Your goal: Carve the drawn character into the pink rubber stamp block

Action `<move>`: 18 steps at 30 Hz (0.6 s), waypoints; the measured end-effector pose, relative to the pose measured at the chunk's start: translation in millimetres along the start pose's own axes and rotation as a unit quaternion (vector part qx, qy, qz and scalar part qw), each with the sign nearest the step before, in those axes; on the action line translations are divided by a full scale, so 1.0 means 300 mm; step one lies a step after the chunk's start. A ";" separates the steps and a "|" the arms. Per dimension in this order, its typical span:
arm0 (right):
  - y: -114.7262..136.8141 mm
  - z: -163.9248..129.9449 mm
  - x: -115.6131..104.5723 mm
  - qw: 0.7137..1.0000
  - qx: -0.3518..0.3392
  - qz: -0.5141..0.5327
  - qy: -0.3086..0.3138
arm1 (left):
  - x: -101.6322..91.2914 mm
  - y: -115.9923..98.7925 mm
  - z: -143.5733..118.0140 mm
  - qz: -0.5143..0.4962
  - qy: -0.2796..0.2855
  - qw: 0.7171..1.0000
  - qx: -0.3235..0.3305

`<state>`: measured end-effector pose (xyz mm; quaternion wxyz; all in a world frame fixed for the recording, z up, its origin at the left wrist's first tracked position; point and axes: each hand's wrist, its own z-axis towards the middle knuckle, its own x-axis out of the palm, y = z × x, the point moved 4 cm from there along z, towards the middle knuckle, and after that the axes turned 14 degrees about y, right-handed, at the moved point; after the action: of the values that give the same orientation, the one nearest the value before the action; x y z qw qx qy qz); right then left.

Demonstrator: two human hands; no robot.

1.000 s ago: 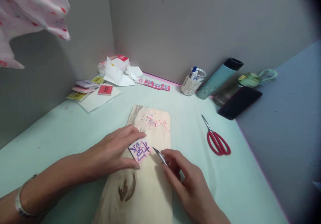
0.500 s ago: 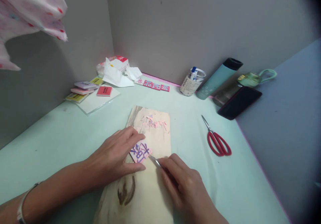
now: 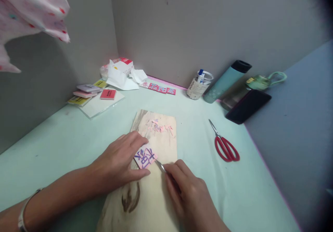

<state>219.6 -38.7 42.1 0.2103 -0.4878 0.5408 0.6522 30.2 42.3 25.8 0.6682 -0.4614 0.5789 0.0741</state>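
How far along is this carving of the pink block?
Done: pink shavings lie on the wooden board. In hand: the left hand pins the pink block; the right hand puts the knife to its edge. Left: purple strokes show; remaining cuts unclear.

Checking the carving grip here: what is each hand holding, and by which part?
Right hand holds a craft knife by its handle, blade tip at the pink block. Left hand pins that block's left side on the wooden board.
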 end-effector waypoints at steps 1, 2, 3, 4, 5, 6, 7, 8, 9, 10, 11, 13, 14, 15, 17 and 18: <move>0.002 0.000 0.004 1.000 0.000 -0.016 -0.007 | 0.000 -0.001 0.000 0.000 -0.002 1.000 0.001; 0.004 -0.001 0.009 0.999 0.000 -0.032 -0.016 | -0.001 -0.001 0.000 0.000 -0.003 1.000 0.002; 0.006 -0.002 0.015 0.998 0.001 -0.048 -0.028 | -0.001 -0.002 0.000 0.000 -0.003 1.000 0.003; 0.007 -0.003 0.021 0.997 0.001 -0.062 -0.041 | -0.002 -0.002 -0.001 -0.002 -0.002 1.000 0.003; 0.007 -0.004 0.027 0.996 0.003 -0.074 -0.053 | -0.002 -0.002 -0.002 -0.003 -0.001 1.000 0.003; 0.006 -0.005 0.032 0.995 0.005 -0.083 -0.062 | -0.002 -0.002 -0.003 -0.004 0.001 1.000 0.003; 0.006 -0.006 0.037 0.994 0.007 -0.089 -0.070 | -0.002 -0.002 -0.003 -0.005 0.002 1.000 0.003; 0.006 -0.006 0.040 0.993 0.010 -0.092 -0.076 | -0.002 -0.001 -0.004 -0.006 0.003 1.000 0.003; 0.006 -0.006 0.042 0.992 0.011 -0.094 -0.078 | -0.002 -0.001 -0.004 -0.007 0.004 1.000 0.003; 0.006 -0.006 0.042 0.992 0.014 -0.094 -0.078 | -0.002 0.000 -0.003 -0.007 0.004 1.000 0.002; 0.006 -0.005 0.041 0.993 0.015 -0.091 -0.079 | -0.001 0.001 -0.003 -0.007 0.004 1.000 0.002; 0.007 -0.003 0.037 0.994 0.017 -0.079 -0.076 | -0.001 0.002 -0.002 -0.007 0.002 1.000 0.001; 0.007 -0.002 0.035 0.995 0.019 -0.071 -0.074 | -0.001 0.003 -0.001 -0.006 0.001 1.000 0.001; 0.007 -0.002 0.033 0.995 0.020 -0.065 -0.072 | -0.001 0.003 -0.001 -0.006 0.000 1.000 0.001; 0.007 -0.001 0.032 0.996 0.018 -0.058 -0.071 | -0.001 0.002 -0.002 -0.005 0.001 1.000 0.001; 0.007 -0.001 0.032 0.996 0.019 -0.058 -0.071 | -0.001 0.002 -0.002 -0.005 0.002 1.000 0.001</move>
<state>213.8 -42.0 34.8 0.2952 -0.4668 0.5074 0.6615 29.3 42.4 25.8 0.6677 -0.4637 0.5782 0.0695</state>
